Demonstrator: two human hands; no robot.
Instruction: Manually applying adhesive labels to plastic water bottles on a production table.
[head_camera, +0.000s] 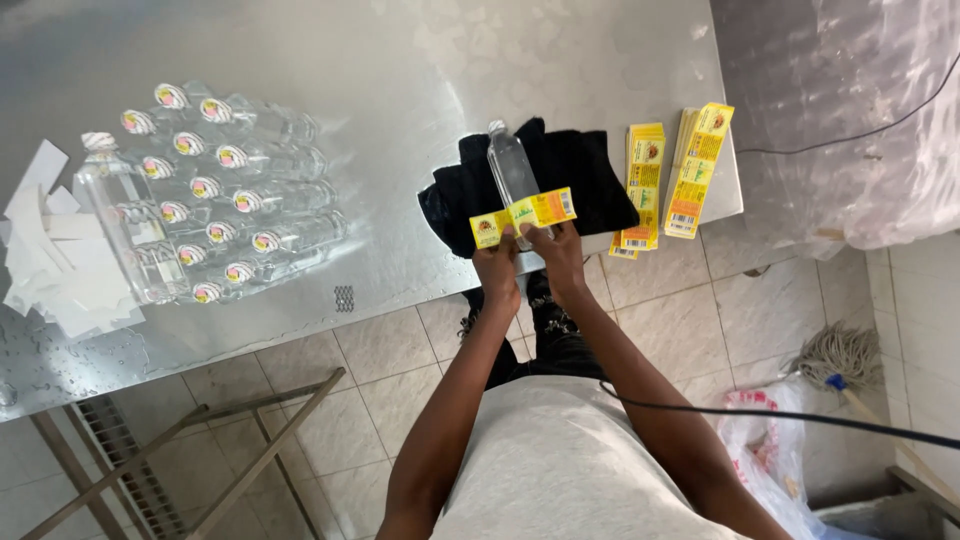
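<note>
I see the clear bottle (512, 172) lying on a black cloth (585, 180) at the table (400, 60) edge, long axis pointing away from me. My left hand (497, 262) and right hand (557, 245) pinch a yellow label (524, 216) across it. Label stacks (672, 180) lie to the right, packed bottles (225, 190) far left.

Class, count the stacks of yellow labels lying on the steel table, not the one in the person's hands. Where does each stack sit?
2. One stack of yellow labels lies just right of the black cloth; the other stack lies further right, by the table edge.
</note>
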